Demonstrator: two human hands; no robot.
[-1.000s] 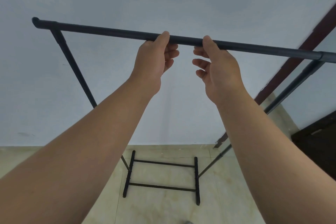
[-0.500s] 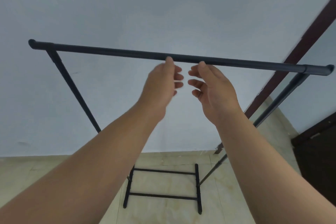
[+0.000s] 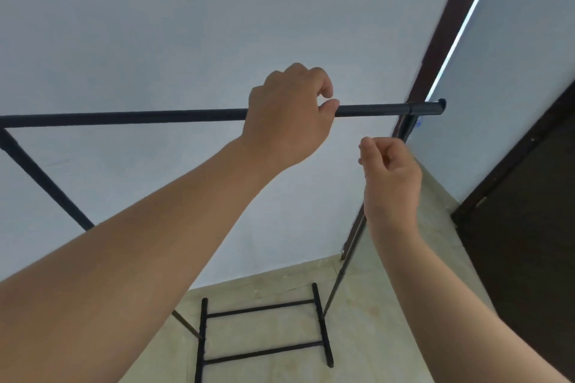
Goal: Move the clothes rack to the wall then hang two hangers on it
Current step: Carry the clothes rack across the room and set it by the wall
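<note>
Clothes rack (image 3: pixel 155 116) stands near the wall (image 3: pixel 155 25); my left hand (image 3: pixel 287 115) wraps its top bar to steady it, my right hand (image 3: pixel 389 171) hangs loosely curled, empty.

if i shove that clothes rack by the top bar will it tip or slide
Probably light: the clothes rack is thin tube with nothing hanging on it. Pushed high at the top bar, it may tip rather than slide, since its base looks narrow. The left hand is on it.

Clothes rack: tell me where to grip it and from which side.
Grip the clothes rack on its bare top bar, left of the left hand, coming from above with fingers curled over. The bar is thin, round and level, and the uprights slant away.
</note>
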